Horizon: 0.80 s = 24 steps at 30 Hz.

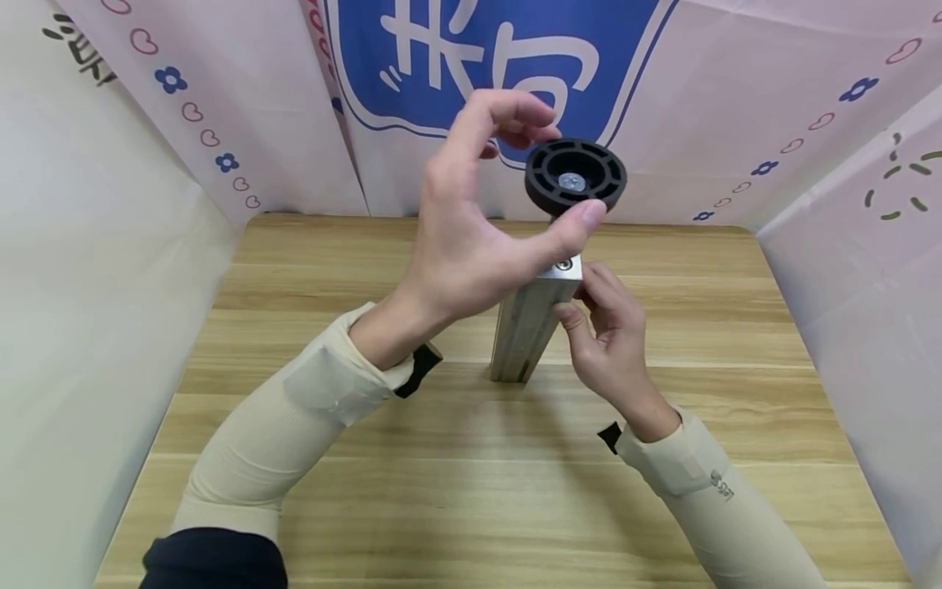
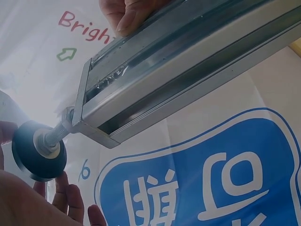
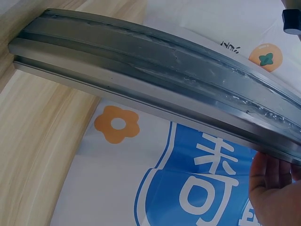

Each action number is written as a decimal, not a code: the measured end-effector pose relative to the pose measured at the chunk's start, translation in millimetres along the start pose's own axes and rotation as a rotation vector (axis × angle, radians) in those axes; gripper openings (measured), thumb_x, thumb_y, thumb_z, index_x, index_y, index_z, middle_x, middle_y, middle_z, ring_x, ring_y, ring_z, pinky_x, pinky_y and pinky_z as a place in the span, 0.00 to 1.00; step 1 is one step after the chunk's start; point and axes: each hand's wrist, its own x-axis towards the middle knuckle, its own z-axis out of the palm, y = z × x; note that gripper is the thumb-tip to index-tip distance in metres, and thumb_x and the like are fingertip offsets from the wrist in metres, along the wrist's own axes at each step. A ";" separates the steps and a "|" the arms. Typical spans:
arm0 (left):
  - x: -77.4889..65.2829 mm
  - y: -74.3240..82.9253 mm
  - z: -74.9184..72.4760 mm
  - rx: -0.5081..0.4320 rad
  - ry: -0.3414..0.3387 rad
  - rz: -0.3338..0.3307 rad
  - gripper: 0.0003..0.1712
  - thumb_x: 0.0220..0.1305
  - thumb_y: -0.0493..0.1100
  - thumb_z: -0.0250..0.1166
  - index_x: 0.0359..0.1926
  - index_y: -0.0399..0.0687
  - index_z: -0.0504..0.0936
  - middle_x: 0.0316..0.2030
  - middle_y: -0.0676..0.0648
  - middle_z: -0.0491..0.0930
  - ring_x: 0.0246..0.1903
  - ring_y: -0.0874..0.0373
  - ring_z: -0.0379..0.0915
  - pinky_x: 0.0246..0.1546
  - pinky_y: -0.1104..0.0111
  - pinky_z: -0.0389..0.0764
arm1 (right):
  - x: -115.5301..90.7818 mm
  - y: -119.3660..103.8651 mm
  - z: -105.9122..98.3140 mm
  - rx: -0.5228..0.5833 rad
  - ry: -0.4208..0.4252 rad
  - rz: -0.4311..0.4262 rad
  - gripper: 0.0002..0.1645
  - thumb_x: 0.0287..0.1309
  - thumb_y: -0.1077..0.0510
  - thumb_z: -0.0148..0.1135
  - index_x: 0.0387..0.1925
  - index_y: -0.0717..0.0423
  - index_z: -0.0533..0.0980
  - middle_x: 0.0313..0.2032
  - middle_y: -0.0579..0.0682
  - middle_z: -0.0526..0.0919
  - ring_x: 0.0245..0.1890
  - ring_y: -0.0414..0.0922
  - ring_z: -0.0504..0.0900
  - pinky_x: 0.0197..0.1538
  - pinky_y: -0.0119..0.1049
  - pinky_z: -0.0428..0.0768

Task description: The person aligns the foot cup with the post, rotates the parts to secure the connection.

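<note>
An aluminium profile (image 1: pixel 528 327) stands upright on the wooden table, with a metal end plate on its top. A threaded stud (image 2: pixel 57 133) with a nut rises from the plate and carries a round black levelling foot (image 1: pixel 540 196), a screw showing in its centre. My left hand (image 1: pixel 471 237) curls round the foot's rim, thumb on the near edge and fingers at the far side. Just below the plate, my right hand (image 1: pixel 611 335) grips the profile from the right, its thumb on the near side; the other fingertips are partly hidden behind it. Grooves run along the profile (image 3: pixel 141 70) in the right wrist view.
The wooden table (image 1: pixel 412 507) lies under both arms. Printed cloth walls (image 1: pixel 265 106) rise behind and at both sides, with a large blue panel (image 1: pixel 368 74) at the back. Dark wrist mounts (image 1: pixel 421 370) stick out beneath the sleeves.
</note>
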 end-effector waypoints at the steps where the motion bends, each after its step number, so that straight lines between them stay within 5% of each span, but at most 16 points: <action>1: -0.1 -0.2 -0.3 -0.006 -0.004 0.002 0.33 0.54 0.47 0.76 0.54 0.31 0.77 0.48 0.40 0.84 0.50 0.57 0.75 0.55 0.70 0.66 | 0.0 -0.1 0.0 -0.001 0.002 0.004 0.34 0.67 0.51 0.66 0.56 0.81 0.77 0.46 0.41 0.82 0.44 0.39 0.79 0.51 0.30 0.81; 13: -0.8 -4.4 -0.6 -0.214 -0.101 -0.007 0.27 0.62 0.40 0.54 0.58 0.24 0.73 0.57 0.31 0.82 0.60 0.50 0.79 0.70 0.63 0.73 | -0.1 -3.0 0.5 -0.034 0.001 0.039 0.28 0.68 0.55 0.66 0.57 0.77 0.78 0.46 0.43 0.81 0.44 0.41 0.80 0.52 0.30 0.82; 24: -0.9 0.8 -1.3 -0.016 -0.046 -0.024 0.34 0.58 0.49 0.72 0.59 0.32 0.76 0.56 0.40 0.81 0.57 0.59 0.73 0.60 0.69 0.67 | -0.6 -0.7 0.5 -0.006 0.003 0.009 0.33 0.66 0.50 0.66 0.54 0.80 0.78 0.44 0.43 0.81 0.42 0.40 0.78 0.48 0.29 0.80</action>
